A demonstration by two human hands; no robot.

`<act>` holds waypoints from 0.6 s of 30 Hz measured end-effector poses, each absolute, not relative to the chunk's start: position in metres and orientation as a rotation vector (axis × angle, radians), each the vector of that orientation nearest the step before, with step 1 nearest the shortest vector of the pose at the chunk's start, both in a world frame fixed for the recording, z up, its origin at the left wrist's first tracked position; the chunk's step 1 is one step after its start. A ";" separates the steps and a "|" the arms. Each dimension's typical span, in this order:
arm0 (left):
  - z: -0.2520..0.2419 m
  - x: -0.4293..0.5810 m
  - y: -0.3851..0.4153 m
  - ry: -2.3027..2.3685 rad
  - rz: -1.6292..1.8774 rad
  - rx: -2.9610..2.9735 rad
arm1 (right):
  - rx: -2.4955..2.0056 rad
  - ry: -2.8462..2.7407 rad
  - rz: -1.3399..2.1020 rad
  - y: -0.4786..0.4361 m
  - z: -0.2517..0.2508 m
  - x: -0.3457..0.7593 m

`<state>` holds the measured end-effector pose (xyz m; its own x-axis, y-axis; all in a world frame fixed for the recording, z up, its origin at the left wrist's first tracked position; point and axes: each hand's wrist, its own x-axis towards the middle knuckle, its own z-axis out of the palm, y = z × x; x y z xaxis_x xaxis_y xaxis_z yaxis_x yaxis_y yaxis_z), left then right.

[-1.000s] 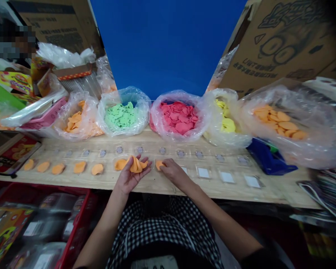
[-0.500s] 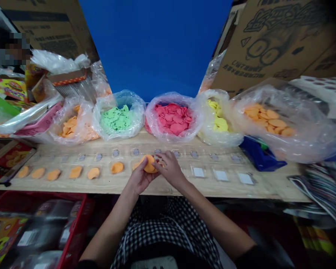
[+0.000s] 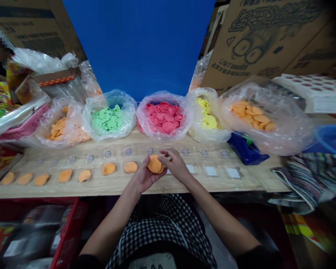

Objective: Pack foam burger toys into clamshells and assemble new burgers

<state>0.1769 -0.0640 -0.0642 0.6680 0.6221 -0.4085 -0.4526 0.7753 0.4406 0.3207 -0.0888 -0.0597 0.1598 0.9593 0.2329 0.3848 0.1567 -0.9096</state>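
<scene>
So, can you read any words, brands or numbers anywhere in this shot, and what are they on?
Nothing can be quoted. The brown cardboard carton upper right has upside-down printed lettering, too blurred to read; the white paper square in a clear plastic tray shows nothing legible.

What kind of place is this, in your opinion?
Probably a small toy-packing workshop: bags of coloured dough discs, clear plastic blister trays on a wooden bench, and cardboard cartons.

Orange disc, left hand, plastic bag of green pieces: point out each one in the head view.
Orange disc (image 3: 155, 164): head view, on its flat upper face.
Left hand (image 3: 143, 178): head view, on the palm side beneath the disc.
Plastic bag of green pieces (image 3: 131, 112): head view, on the bag's right wall.
</scene>
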 end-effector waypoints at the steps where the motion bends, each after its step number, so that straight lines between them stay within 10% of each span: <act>1: -0.064 0.179 -0.065 0.571 0.617 0.322 | -1.418 -1.461 0.682 -0.088 -0.061 0.322; 18: -0.064 0.184 -0.060 0.727 0.649 0.327 | -1.301 -0.941 0.827 -0.097 -0.064 0.358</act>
<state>0.1842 -0.0597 -0.0637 0.5652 0.6495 -0.5086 -0.4321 0.7583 0.4881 0.3581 -0.0974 -0.0640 0.4068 0.9081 0.0995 0.0171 0.1013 -0.9947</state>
